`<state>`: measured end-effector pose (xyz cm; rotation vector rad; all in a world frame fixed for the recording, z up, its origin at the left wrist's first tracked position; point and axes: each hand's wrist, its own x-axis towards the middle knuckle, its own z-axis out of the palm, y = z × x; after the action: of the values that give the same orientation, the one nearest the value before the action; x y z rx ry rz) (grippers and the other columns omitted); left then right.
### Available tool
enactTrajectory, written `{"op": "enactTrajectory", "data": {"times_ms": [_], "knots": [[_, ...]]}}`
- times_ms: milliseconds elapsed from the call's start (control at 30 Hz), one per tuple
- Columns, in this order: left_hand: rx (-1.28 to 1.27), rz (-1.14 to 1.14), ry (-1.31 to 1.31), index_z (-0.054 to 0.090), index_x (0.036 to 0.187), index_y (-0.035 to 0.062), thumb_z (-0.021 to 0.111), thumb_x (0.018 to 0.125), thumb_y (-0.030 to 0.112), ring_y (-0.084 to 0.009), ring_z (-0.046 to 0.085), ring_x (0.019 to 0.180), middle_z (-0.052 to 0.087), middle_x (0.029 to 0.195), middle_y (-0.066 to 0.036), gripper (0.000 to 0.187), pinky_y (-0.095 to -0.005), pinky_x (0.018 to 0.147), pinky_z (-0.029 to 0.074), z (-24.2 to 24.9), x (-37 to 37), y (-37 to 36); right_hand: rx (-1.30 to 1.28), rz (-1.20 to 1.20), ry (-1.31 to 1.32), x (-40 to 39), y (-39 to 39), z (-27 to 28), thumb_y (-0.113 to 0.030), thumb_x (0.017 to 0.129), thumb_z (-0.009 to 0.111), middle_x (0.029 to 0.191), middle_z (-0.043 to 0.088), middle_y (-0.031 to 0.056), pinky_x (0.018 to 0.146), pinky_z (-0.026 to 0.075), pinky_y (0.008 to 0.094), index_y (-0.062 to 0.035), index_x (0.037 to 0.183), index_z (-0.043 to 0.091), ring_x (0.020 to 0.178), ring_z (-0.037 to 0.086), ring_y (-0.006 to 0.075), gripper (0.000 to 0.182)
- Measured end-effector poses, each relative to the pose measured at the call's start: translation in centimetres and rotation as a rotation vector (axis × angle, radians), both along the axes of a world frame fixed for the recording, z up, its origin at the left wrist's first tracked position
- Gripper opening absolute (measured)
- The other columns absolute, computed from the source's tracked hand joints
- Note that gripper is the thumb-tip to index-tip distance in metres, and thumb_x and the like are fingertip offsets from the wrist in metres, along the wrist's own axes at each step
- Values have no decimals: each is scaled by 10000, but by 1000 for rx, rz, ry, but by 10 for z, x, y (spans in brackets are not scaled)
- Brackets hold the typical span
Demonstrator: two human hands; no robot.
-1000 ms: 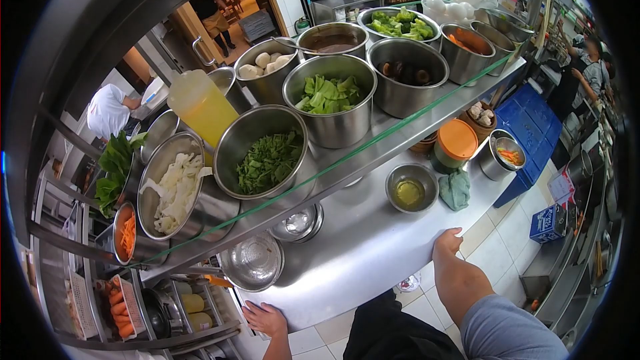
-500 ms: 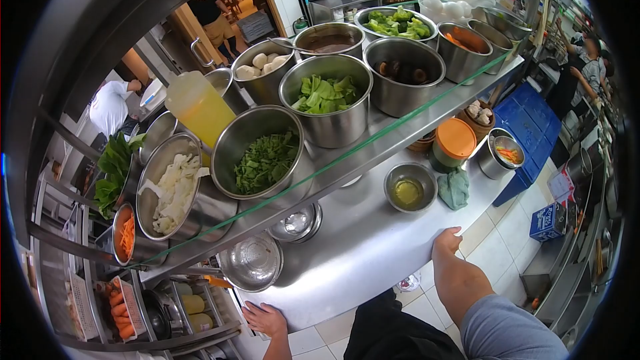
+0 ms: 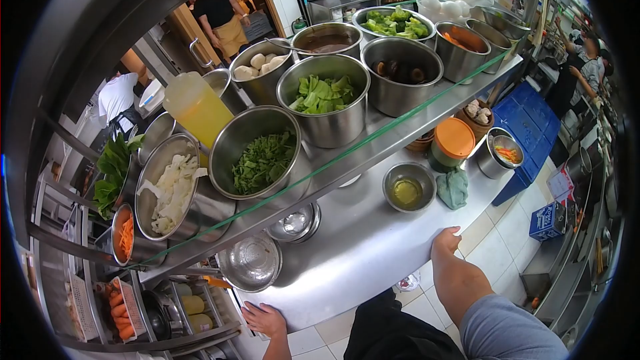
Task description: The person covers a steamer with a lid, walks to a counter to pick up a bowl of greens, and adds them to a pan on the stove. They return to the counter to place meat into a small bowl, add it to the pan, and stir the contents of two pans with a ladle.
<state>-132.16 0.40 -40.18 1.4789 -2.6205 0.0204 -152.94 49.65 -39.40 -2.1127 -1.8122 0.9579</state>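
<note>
My left hand (image 3: 265,320) lies flat with spread fingers at the near left corner of the steel counter (image 3: 347,253), holding nothing. Nearest to it is a shallow steel bowl (image 3: 251,263), with more steel bowls (image 3: 293,222) stacked behind. At the counter's right front edge rests my right hand (image 3: 445,239); a finger stretches outward, the others are partly hidden, and no object shows in it. Beyond that hand are a green cloth (image 3: 453,189), a steel bowl of yellowish liquid (image 3: 408,190) and a container with an orange lid (image 3: 455,138).
Above the counter, a glass-edged shelf (image 3: 373,137) carries steel pots of chopped greens (image 3: 265,163), lettuce (image 3: 323,95), broccoli (image 3: 397,23) and sliced white vegetable (image 3: 175,193), plus a yellow-filled bottle (image 3: 198,110). A blue bin (image 3: 523,130) stands right. Co-workers are in the background.
My hands stay in place. In the doorway behind, a person in a tan apron has come further into view. The person in white at the left has shifted and stands more upright.
</note>
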Motion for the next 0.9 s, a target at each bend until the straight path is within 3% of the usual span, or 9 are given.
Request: {"op": "enactTrajectory", "data": {"times_ms": [900], "knots": [[19, 24, -8, 345, 1484, 77, 415, 979, 315, -326, 289, 1425, 312, 1533, -174, 562, -565, 1139, 207, 4, -3, 1, 6, 0, -19, 0, 0, 1, -519, 979, 340, 1148, 627, 309, 951, 478, 537, 6, 1241, 542, 1080, 602, 479, 621]]}}
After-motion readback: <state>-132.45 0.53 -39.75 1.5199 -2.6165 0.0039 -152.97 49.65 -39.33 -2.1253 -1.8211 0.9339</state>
